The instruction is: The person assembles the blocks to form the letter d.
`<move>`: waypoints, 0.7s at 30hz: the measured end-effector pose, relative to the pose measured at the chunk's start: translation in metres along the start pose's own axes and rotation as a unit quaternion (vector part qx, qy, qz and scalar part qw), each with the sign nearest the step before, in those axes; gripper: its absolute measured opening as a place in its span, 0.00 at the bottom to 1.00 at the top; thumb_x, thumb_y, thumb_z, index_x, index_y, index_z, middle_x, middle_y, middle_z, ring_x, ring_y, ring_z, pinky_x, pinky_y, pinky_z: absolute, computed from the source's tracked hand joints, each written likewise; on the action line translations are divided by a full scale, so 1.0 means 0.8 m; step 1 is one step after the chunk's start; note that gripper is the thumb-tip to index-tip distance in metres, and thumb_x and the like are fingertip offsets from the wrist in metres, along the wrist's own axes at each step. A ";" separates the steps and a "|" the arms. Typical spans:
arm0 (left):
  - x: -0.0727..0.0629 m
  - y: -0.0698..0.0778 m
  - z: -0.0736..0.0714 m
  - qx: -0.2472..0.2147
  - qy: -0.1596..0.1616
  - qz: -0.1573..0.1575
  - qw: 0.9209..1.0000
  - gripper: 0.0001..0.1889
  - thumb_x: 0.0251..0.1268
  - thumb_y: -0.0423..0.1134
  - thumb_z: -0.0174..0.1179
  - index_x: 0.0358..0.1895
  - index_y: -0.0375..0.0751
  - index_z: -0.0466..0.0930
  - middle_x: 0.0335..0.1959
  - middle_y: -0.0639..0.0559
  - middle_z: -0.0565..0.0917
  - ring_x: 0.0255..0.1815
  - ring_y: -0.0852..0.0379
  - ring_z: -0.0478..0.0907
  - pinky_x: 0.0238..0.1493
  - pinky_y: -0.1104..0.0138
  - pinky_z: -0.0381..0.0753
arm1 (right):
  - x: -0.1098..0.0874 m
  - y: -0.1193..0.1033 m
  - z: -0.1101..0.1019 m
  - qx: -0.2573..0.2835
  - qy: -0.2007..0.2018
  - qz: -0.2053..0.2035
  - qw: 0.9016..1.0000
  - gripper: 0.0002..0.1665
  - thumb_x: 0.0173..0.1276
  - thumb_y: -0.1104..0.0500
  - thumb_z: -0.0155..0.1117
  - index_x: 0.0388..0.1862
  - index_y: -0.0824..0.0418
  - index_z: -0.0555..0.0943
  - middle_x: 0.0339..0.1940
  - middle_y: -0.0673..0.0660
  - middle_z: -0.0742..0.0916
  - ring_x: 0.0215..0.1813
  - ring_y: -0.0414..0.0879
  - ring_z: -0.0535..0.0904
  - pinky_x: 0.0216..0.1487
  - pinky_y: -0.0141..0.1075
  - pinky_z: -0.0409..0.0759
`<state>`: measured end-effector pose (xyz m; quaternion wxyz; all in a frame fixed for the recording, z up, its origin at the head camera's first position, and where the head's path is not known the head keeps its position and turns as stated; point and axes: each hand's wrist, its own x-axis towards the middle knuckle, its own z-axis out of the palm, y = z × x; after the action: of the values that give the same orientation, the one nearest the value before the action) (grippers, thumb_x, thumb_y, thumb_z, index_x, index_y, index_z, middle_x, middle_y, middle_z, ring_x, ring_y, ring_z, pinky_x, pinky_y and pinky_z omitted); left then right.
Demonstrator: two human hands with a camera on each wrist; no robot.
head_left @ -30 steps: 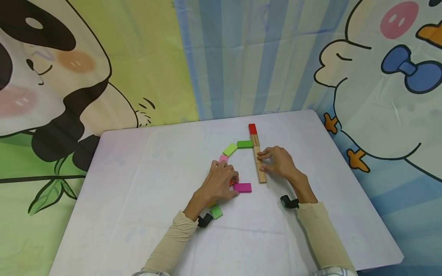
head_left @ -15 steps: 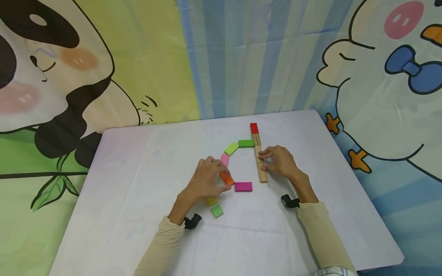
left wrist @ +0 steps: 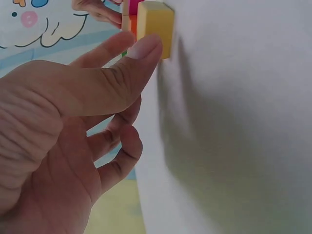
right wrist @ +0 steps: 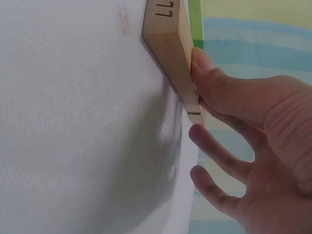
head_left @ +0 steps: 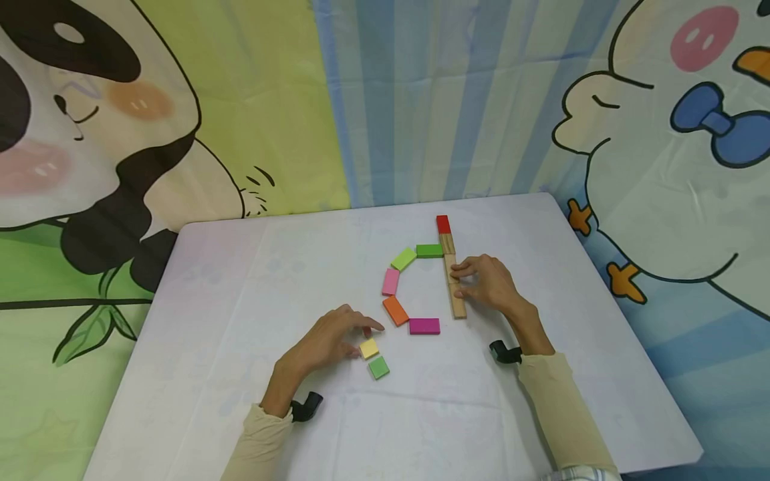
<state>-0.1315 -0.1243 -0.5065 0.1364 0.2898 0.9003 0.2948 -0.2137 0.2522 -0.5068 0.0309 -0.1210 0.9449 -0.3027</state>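
Observation:
My left hand [head_left: 327, 341] is at a small yellow block [head_left: 369, 348], its thumb by the near side and its index finger reaching past it. In the left wrist view the thumb overlaps the yellow block; I cannot tell if it touches. My right hand [head_left: 490, 284] rests its thumb and fingertips along the right side of a straight row of plain wooden blocks [head_left: 458, 308], tipped by a red block [head_left: 443, 224]. Curving left from that row lie a green block [head_left: 430, 251], a lime block [head_left: 404, 258], a pink block [head_left: 390, 282], an orange block [head_left: 396, 311] and a magenta block [head_left: 424, 327].
A small light green block [head_left: 379, 367] lies just below the yellow one. The white table [head_left: 240, 300] has its far edge against a cartoon-printed curtain [head_left: 409, 100]. Black cameras sit on both wrists, with the left camera [head_left: 307, 406] just above the table.
My left hand has left the orange block, which now lies between the pink and magenta ones, and has moved toward the near left to the yellow block. The right hand stays put.

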 end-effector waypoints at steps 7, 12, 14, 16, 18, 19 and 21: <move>-0.006 -0.009 0.010 -0.010 0.014 0.012 1.000 0.22 0.54 0.30 0.83 0.52 0.55 0.93 0.46 0.63 0.90 0.48 0.57 0.80 0.50 0.66 0.78 | 0.001 0.001 0.001 -0.001 -0.002 -0.006 1.000 0.27 0.56 0.65 0.89 0.56 0.61 0.92 0.62 0.57 0.93 0.72 0.63 0.82 0.77 0.62 0.73; -0.009 -0.010 0.009 -0.004 0.023 0.005 1.000 0.20 0.52 0.34 0.85 0.50 0.54 0.93 0.44 0.63 0.91 0.49 0.58 0.81 0.52 0.65 0.80 | 0.002 0.000 0.000 0.001 -0.005 -0.010 1.000 0.26 0.56 0.64 0.89 0.55 0.61 0.93 0.62 0.56 0.93 0.72 0.63 0.82 0.75 0.61 0.75; -0.011 -0.009 0.006 0.000 0.026 -0.009 1.000 0.19 0.53 0.36 0.85 0.49 0.54 0.93 0.43 0.64 0.90 0.49 0.59 0.81 0.52 0.64 0.80 | 0.002 0.000 0.000 0.003 -0.004 -0.009 1.000 0.26 0.56 0.64 0.89 0.55 0.61 0.93 0.61 0.55 0.93 0.71 0.63 0.82 0.75 0.61 0.75; -0.012 -0.008 0.003 0.005 0.034 -0.023 0.999 0.18 0.53 0.39 0.86 0.48 0.55 0.94 0.42 0.64 0.89 0.48 0.60 0.80 0.52 0.63 0.80 | 0.002 0.001 0.000 0.004 -0.002 -0.012 1.000 0.26 0.56 0.64 0.89 0.55 0.61 0.93 0.61 0.56 0.93 0.71 0.63 0.82 0.75 0.61 0.75; -0.012 -0.006 0.000 0.017 0.056 -0.025 0.998 0.17 0.53 0.41 0.87 0.46 0.55 0.94 0.40 0.64 0.88 0.46 0.61 0.80 0.51 0.63 0.80 | 0.001 0.001 -0.001 0.004 -0.001 -0.013 1.000 0.26 0.55 0.64 0.89 0.55 0.61 0.93 0.61 0.56 0.93 0.71 0.63 0.82 0.75 0.61 0.75; -0.011 -0.005 -0.001 0.021 0.069 -0.021 0.997 0.16 0.52 0.42 0.87 0.45 0.55 0.94 0.40 0.63 0.88 0.46 0.61 0.80 0.50 0.63 0.81 | 0.000 0.002 -0.001 0.003 0.000 -0.012 1.000 0.26 0.55 0.64 0.90 0.55 0.61 0.93 0.61 0.56 0.93 0.71 0.62 0.82 0.75 0.61 0.75; -0.008 -0.001 -0.001 0.027 0.100 -0.005 0.995 0.16 0.52 0.43 0.88 0.44 0.54 0.94 0.39 0.60 0.89 0.45 0.59 0.82 0.49 0.62 0.81 | 0.000 0.003 -0.002 0.002 0.000 -0.010 1.000 0.27 0.55 0.64 0.90 0.55 0.61 0.93 0.61 0.56 0.93 0.71 0.62 0.82 0.75 0.61 0.74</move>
<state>-0.1275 -0.1290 -0.5058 0.0392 0.2575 0.9184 0.2977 -0.2140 0.2547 -0.5069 0.0283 -0.1308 0.9430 -0.3046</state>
